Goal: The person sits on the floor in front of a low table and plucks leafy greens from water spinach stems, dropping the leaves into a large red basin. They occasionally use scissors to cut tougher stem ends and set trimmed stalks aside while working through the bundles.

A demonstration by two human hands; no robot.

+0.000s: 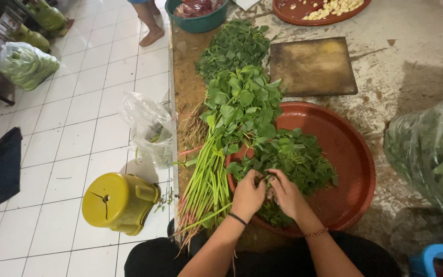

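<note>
**Operator:** While both hands work at the near rim of the red basin (352, 169), I read the step in hand as stripping leaves from stems. My left hand (247, 195) is closed around a leafy sprig (266, 179), and my right hand (285, 194) pinches the same sprig just beside it, fingers curled.

**Supervisor:** Where does the stock lie?

**Operator:** A bundle of long-stemmed greens (226, 138) lies on the bench (416, 56), leaf ends resting over the basin's left rim, roots pointing toward me. Plucked leaves (296, 156) sit heaped inside the basin, touching my hands.

**Supervisor:** Next move?

**Operator:** I judge it calls for a firm hold on the stem and a light pull, so that leaves drop inside the basin and not onto the bench.

**Supervisor:** Other containers?

**Operator:** A teal bowl (196, 23) at the far edge holds something red in plastic; I cannot tell what. A red tray (288, 15) holds pale pieces. A clear bag (431, 149) on the right holds greens. A wooden board (314, 66) lies bare.
</note>
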